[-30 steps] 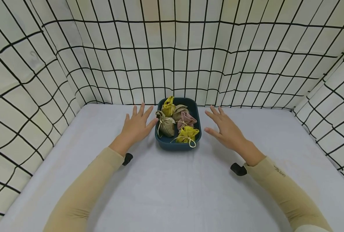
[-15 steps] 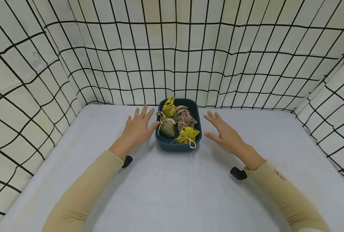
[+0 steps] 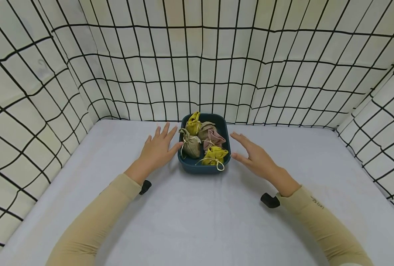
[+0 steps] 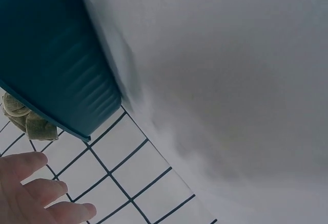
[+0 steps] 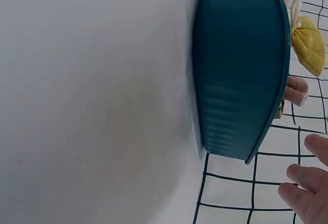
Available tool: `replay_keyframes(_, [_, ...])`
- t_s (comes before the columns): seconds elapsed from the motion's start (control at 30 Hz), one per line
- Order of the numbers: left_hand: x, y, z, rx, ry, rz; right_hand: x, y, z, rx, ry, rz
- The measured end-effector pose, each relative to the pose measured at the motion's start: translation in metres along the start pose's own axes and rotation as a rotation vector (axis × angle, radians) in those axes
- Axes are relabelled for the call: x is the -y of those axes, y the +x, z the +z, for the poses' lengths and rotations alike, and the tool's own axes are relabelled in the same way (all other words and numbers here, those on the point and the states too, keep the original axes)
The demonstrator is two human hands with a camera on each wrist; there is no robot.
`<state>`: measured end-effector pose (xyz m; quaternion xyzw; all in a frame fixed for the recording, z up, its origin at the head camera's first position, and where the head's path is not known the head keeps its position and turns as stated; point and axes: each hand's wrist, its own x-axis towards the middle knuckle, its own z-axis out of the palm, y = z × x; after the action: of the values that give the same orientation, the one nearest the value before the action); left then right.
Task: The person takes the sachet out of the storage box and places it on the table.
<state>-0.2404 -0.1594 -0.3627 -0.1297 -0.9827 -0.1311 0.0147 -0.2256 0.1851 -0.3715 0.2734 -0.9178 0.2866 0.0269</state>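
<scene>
A dark teal plastic bin [image 3: 200, 169] stands near the back of the white table, holding several small drawstring pouches. Inside are a yellow pouch [image 3: 193, 124] at the back, an olive-grey pouch [image 3: 191, 145] at the left, a brownish pouch [image 3: 206, 129], a pink pouch [image 3: 214, 138] and another yellow pouch [image 3: 214, 155] at the front. My left hand [image 3: 155, 149] is beside the bin's left side, fingers spread, thumb at the rim. On the other side my right hand [image 3: 258, 159] has straight fingers, tips close to the right rim. Neither hand holds anything.
A white tabletop [image 3: 197, 221] spreads in front of and beside the bin. Black grid netting [image 3: 216, 70] over white cloth rises behind it and on both sides. A black wrist device [image 3: 270, 200] sits under the right cuff, another black device [image 3: 145, 187] under the left.
My right hand has moved left and slightly nearer to me, its fingers closer to the bin's rim. My left hand has shifted slightly toward the bin. The pouches stay in place.
</scene>
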Motion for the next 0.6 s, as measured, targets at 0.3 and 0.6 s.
replay_keyframes(0.3, [-0.0003, -0.0033, 0.0038, 0.022, 0.012, -0.004, 0.0058, 0.0019, 0.0037, 0.037, 0.079, -0.015])
replay_keyframes(0.6, [-0.0037, -0.0072, 0.0064, 0.052, 0.024, 0.002, 0.0055, 0.0056, 0.0073, 0.055, 0.211, -0.054])
